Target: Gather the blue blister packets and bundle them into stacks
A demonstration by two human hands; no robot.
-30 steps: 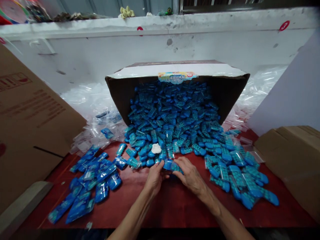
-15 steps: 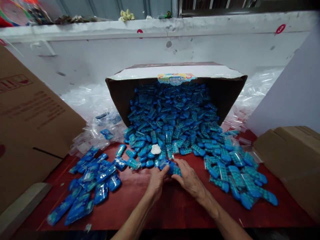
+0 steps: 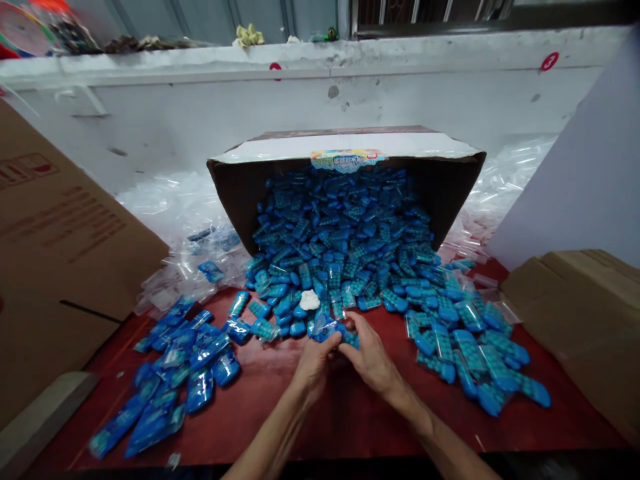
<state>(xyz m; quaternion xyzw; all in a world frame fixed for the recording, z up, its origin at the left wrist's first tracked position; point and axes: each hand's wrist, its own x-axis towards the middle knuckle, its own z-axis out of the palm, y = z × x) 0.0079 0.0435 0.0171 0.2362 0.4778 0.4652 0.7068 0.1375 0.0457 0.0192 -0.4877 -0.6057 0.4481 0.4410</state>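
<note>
My left hand (image 3: 316, 360) and my right hand (image 3: 369, 353) meet at the middle of the red table, both closed on one blue packet (image 3: 350, 337). Clear and blue film (image 3: 324, 328) stands up from its left end by my left thumb. Just beyond my fingers lies a white lump (image 3: 309, 300) on the edge of a big heap of blue-green packets (image 3: 345, 233), which spills out of a carton on its side. Shiny blue wrapped packets (image 3: 200, 353) lie to the left. More blue-green packets (image 3: 470, 353) are spread at the right.
The open carton (image 3: 345, 143) stands at the back centre. Clear plastic pieces (image 3: 175, 213) are piled on both sides of it. A tall cardboard box (image 3: 65, 240) borders the left, a lower one (image 3: 580, 320) the right. The red table (image 3: 350, 433) ends just below my wrists.
The view has shifted slightly. Both hands stay together on the packet, and the film at its left end now stands up more.
</note>
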